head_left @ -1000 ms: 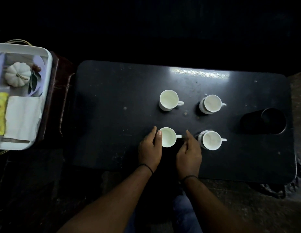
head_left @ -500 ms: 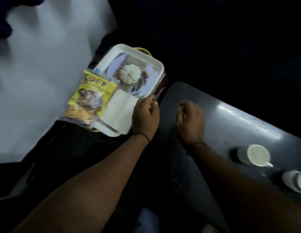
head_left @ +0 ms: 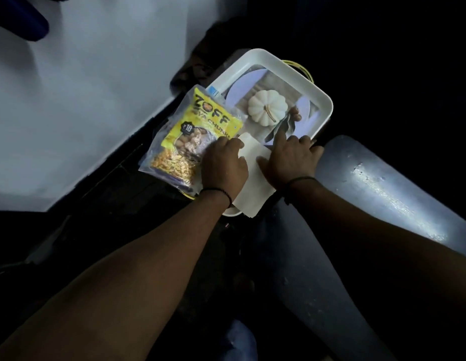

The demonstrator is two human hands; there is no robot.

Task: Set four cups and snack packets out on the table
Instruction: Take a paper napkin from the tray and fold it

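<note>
Both forearms are extended over the white tray [head_left: 321, 101] beside the dark table [head_left: 383, 183]. The left hand [head_left: 224, 165] is laid, fingers curled, on the snack packets [head_left: 198, 131] at the tray's edge; grip cannot be confirmed. The right hand [head_left: 289, 158] is pressed on the white napkin [head_left: 252, 178], index finger extended.

The rectangular white plastic tray [head_left: 323, 101] has a floor printed with a pale cream pumpkin [head_left: 266, 106], grey-green leaves and lilac plates. At the tray's left edge lies a clear plastic snack packet [head_left: 174, 162] of golden-yellow snack, and on it a bright yellow packet [head_left: 203, 121] with black and orange lettering. A plain white folded paper napkin [head_left: 252, 186] covers the tray's near end, and to the tray's right the dark table [head_left: 388, 183] shows a grey-blue sheen.
</note>
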